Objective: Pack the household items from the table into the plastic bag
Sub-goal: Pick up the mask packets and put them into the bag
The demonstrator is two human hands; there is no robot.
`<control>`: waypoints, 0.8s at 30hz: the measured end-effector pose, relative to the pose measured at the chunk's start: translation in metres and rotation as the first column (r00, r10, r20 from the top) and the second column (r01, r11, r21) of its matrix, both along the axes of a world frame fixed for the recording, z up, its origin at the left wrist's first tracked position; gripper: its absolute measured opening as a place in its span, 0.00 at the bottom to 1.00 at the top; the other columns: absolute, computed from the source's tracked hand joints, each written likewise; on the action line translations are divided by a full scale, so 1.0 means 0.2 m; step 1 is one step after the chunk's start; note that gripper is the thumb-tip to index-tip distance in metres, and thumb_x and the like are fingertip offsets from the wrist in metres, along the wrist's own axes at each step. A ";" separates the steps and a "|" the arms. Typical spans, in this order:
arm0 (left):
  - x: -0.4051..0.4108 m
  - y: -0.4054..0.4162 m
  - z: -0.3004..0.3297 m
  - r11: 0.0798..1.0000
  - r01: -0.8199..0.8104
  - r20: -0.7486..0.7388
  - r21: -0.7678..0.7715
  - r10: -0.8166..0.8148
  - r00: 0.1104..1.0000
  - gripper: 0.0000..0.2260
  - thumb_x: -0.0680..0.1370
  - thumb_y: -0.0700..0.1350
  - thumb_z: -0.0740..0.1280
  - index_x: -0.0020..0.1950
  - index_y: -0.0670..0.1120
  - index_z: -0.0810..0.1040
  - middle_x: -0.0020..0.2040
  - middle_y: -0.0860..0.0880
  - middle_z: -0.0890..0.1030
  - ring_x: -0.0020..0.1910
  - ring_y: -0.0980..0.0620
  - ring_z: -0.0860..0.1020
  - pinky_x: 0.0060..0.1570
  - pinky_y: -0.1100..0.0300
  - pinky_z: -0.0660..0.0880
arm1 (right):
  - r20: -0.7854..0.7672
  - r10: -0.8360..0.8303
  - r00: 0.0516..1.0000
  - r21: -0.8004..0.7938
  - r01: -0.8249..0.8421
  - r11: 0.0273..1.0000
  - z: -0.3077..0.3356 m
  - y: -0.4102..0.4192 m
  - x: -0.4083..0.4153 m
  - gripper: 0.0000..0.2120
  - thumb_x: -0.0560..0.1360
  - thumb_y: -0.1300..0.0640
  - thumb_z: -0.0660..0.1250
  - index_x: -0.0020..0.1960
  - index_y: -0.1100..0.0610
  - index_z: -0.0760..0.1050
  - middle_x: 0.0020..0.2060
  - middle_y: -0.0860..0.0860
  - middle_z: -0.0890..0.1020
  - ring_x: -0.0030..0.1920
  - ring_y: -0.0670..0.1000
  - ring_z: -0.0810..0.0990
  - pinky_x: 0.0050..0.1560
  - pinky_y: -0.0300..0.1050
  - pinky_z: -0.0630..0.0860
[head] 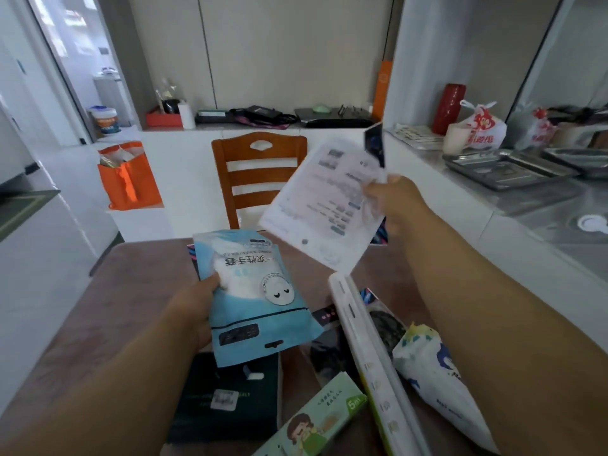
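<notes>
My left hand [194, 311] grips a light blue pouch of disposable gloves [256, 294] by its left edge, above the brown table [131, 291]. My right hand [394, 199] pinches a flat white printed packet [325, 205], lifted and tilted over the table's far side; a dark item [375, 143] sticks up behind it. On the table lie a dark green box [230, 396], a long white box [365, 353], a green 5m box [322, 419], a white and blue bag [437, 370] and a black item [385, 327]. I cannot pick out the plastic bag for packing.
A wooden chair [260, 179] stands at the table's far side. An orange bag [128, 176] sits on the floor to the left. On the right, a counter [493, 222] carries metal trays [506, 169], a red bottle [449, 108] and a knotted white bag [483, 126].
</notes>
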State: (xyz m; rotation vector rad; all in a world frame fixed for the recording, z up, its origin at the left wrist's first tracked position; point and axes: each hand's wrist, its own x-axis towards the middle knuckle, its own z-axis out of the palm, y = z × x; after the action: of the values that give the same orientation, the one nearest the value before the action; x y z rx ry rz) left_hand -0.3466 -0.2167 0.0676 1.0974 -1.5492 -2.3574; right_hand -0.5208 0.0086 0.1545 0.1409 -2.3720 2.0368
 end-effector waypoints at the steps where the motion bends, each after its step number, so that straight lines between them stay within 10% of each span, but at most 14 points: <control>1: 0.01 0.00 0.02 1.000 -0.021 -0.011 -0.004 0.021 1.000 0.10 0.81 0.46 0.60 0.46 0.41 0.75 0.43 0.40 0.81 0.24 0.45 0.81 0.17 0.55 0.75 | 0.121 0.128 0.984 -0.088 -0.118 0.989 -0.02 -0.04 0.03 0.04 0.77 0.64 0.65 0.48 0.65 0.77 0.38 0.57 0.81 0.34 0.53 0.81 0.36 0.44 0.79; 5: 0.05 0.01 0.07 0.999 0.002 -0.050 0.049 0.000 0.999 0.15 0.81 0.55 0.58 0.56 0.44 0.75 0.45 0.39 0.81 0.35 0.40 0.81 0.26 0.51 0.78 | 0.431 0.392 0.813 -0.186 -0.345 0.920 -0.28 -0.21 0.21 0.04 0.75 0.67 0.65 0.43 0.67 0.78 0.39 0.61 0.84 0.39 0.58 0.84 0.48 0.54 0.81; 9: 0.07 0.04 0.14 0.994 0.113 -0.160 -0.015 -0.114 0.981 0.17 0.81 0.57 0.56 0.41 0.48 0.74 0.27 0.48 0.82 0.27 0.48 0.80 0.25 0.58 0.74 | 0.503 0.485 0.716 -0.222 -0.435 0.873 -0.41 -0.29 0.31 0.05 0.78 0.63 0.63 0.50 0.63 0.77 0.45 0.57 0.82 0.46 0.55 0.82 0.49 0.50 0.81; 13: 0.08 0.02 0.09 0.969 0.239 -0.085 -0.061 -0.243 0.966 0.03 0.76 0.40 0.67 0.48 0.44 0.78 0.47 0.40 0.84 0.37 0.43 0.84 0.30 0.53 0.80 | 0.451 0.466 0.761 -0.041 -0.503 0.863 -0.36 -0.35 0.40 0.03 0.80 0.56 0.61 0.52 0.55 0.72 0.44 0.51 0.80 0.47 0.52 0.80 0.55 0.51 0.78; 16: 0.08 -0.01 0.04 0.974 0.224 -0.049 -0.036 -0.226 0.973 0.06 0.75 0.34 0.66 0.49 0.42 0.78 0.39 0.40 0.86 0.33 0.44 0.84 0.25 0.53 0.80 | 0.396 0.372 0.839 -0.067 -0.378 0.923 -0.31 -0.26 0.32 0.14 0.80 0.46 0.58 0.52 0.57 0.74 0.44 0.55 0.81 0.46 0.54 0.81 0.54 0.54 0.79; 19: 0.08 -0.04 0.00 0.977 0.210 -0.070 -0.026 -0.211 0.975 0.05 0.76 0.34 0.65 0.48 0.42 0.78 0.33 0.43 0.85 0.29 0.46 0.84 0.23 0.53 0.79 | 0.337 -0.026 0.941 0.273 -0.072 0.959 -0.38 -0.04 0.16 0.25 0.81 0.44 0.54 0.64 0.63 0.71 0.53 0.57 0.79 0.46 0.56 0.80 0.46 0.49 0.76; 24: 0.09 -0.07 -0.06 0.978 0.211 -0.110 0.005 -0.209 0.972 0.07 0.75 0.36 0.66 0.51 0.43 0.80 0.46 0.42 0.85 0.37 0.44 0.85 0.34 0.46 0.82 | 0.469 -0.060 0.881 0.687 -0.321 0.652 -0.60 0.18 0.20 0.20 0.78 0.57 0.64 0.66 0.66 0.72 0.66 0.61 0.75 0.66 0.60 0.73 0.65 0.49 0.70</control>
State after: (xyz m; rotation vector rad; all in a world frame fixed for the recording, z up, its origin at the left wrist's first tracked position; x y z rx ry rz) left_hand -0.3295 -0.2302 0.0555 0.8282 -1.6839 -2.5205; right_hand -0.4807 0.0437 0.0351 -0.1964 -3.4711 1.0123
